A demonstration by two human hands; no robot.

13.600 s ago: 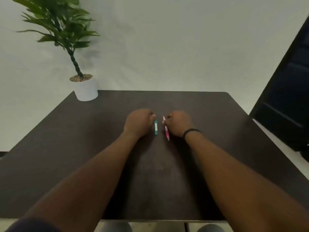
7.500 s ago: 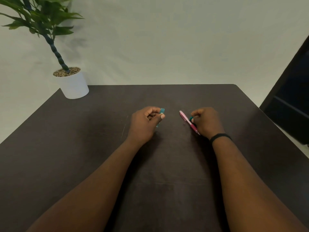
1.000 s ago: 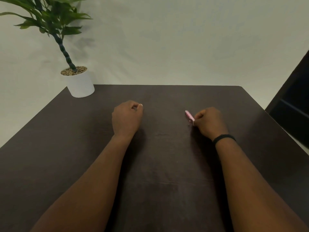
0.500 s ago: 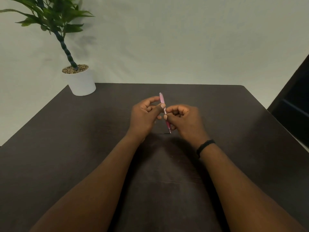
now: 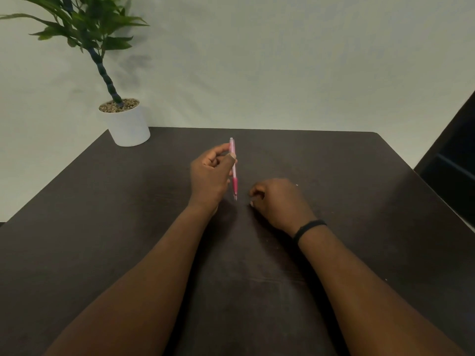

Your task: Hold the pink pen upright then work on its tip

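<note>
My left hand (image 5: 209, 178) pinches a pink pen (image 5: 234, 173) between thumb and forefinger, a little above the dark table (image 5: 347, 176). The pen stands nearly upright, with its tip pointing down towards me. Just right of the tip, my right hand (image 5: 279, 201) rests on the table with its fingers curled and the fingertips down on the surface. I see nothing in it. A black band (image 5: 309, 226) circles the right wrist.
A green plant in a white pot (image 5: 127, 127) stands at the table's far left corner. A pale wall runs behind the table. A dark panel or piece of furniture (image 5: 452, 165) stands beyond the right edge.
Half a second ago both hands held the pen together. My right hand has let go and dropped to the table; my left hand keeps the pen and has lifted it slightly.
</note>
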